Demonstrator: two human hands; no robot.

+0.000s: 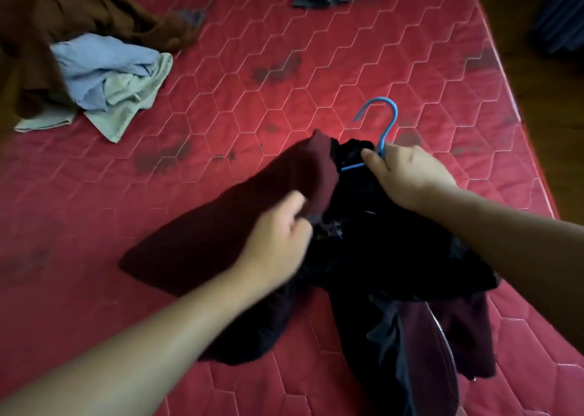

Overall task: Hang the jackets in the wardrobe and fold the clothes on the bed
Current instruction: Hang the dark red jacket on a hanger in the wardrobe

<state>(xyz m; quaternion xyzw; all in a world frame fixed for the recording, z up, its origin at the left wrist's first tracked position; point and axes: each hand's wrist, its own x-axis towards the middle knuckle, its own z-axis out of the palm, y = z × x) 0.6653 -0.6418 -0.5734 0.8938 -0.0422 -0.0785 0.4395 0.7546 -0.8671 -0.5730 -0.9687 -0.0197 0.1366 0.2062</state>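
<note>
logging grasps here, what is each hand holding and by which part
Right hand pinches the blue hanger just below its hook. Left hand, blurred, grips the maroon jacket by an inner edge below the collar.

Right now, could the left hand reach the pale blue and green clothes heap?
Probably yes: only bare mattress lies between the left hand and the heap. But it grips the maroon jacket while the right hand holds the hanger, so it must let go first.
</note>
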